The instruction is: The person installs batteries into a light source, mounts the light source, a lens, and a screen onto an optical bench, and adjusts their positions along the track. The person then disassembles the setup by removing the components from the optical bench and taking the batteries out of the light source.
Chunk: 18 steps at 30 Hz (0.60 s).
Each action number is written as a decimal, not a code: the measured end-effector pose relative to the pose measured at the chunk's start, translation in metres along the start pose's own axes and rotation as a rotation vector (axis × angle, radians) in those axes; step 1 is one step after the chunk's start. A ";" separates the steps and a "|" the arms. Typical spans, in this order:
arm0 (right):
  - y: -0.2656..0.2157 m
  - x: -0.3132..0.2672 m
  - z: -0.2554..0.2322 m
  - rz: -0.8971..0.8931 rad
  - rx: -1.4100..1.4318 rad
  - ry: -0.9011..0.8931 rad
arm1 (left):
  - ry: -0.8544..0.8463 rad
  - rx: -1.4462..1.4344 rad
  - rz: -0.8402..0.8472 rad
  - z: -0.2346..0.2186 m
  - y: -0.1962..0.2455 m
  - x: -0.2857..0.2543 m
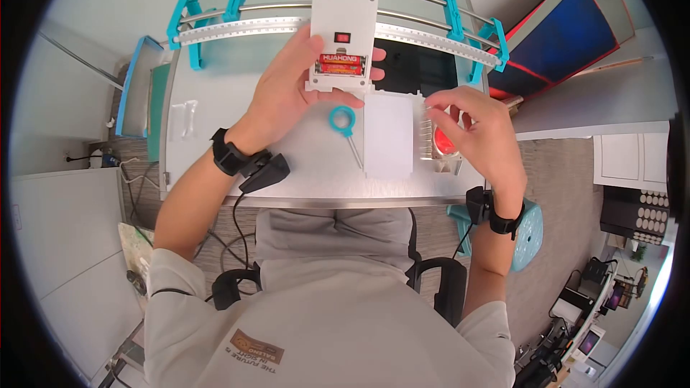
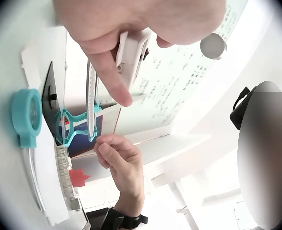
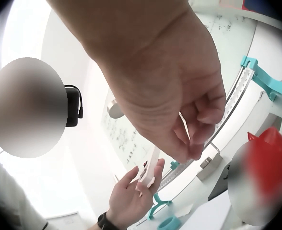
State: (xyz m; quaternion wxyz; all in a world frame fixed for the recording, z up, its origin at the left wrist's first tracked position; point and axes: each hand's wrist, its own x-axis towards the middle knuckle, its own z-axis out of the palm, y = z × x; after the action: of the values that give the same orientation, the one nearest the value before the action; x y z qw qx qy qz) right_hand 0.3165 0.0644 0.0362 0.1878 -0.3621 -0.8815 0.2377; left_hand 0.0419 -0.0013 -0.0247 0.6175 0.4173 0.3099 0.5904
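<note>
My left hand (image 1: 283, 79) grips a white plastic case (image 1: 345, 20), held up over the table with its back toward me. In its battery compartment sit red batteries (image 1: 341, 65), below a small red switch (image 1: 342, 37). To the right, my right hand (image 1: 483, 129) is raised over the table with its fingers curled. Its thumb and fingertips (image 3: 194, 152) come together in the right wrist view, and no thing shows between them. Beneath it are a red object (image 1: 444, 141) and a metal rack (image 1: 429, 145), partly hidden by the hand. A white rectangular panel (image 1: 388, 135) lies between the hands.
A teal-handled ring tool (image 1: 342, 121) with a metal shaft lies left of the panel. Behind stands a rail frame with teal brackets (image 1: 452, 20). A dark flat sheet (image 1: 424, 68) lies under it. A small clear bag (image 1: 186, 119) is on the left.
</note>
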 end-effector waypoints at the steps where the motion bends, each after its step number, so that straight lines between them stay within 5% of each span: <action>1: 0.002 0.001 -0.001 0.006 -0.004 0.015 | 0.002 -0.001 0.001 0.000 0.001 0.000; 18: -0.015 0.068 0.099 -0.282 -0.232 -0.115 | 0.049 0.050 0.139 -0.008 0.016 0.001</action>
State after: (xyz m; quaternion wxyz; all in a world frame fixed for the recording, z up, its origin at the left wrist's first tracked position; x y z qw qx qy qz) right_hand 0.2130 0.0766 -0.0252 0.1256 -0.2399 -0.9543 0.1260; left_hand 0.0274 0.0000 -0.0138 0.5567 0.4383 0.3099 0.6340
